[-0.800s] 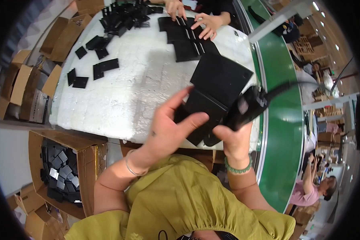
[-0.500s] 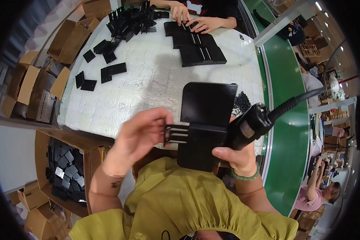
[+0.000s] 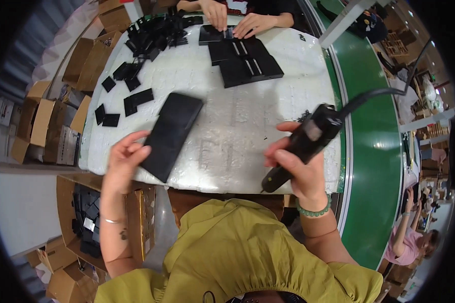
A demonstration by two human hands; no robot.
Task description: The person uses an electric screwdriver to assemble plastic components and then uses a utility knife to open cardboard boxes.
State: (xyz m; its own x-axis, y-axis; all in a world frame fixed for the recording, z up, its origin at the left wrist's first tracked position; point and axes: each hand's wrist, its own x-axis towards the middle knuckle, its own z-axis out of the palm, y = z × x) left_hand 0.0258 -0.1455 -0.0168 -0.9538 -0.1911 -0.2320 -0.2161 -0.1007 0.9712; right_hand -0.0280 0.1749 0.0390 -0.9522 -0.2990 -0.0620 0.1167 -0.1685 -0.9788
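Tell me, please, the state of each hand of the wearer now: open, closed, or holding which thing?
Left hand: holding a flat black panel by its edge.
Right hand: closed around a black corded tool.

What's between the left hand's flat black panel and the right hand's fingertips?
The head view shows a stretch of shiny white tabletop, with a tiny dark speck, between the flat black panel and the fingertips of the right hand.

Lighting's pretty bright, with shiny glare on the white tabletop [image 3: 227, 151] and green surface [image 3: 371, 151]. Fisheye warp gets heavy toward the blacked-out corners; the black panel [image 3: 173, 135] looks slightly soft.
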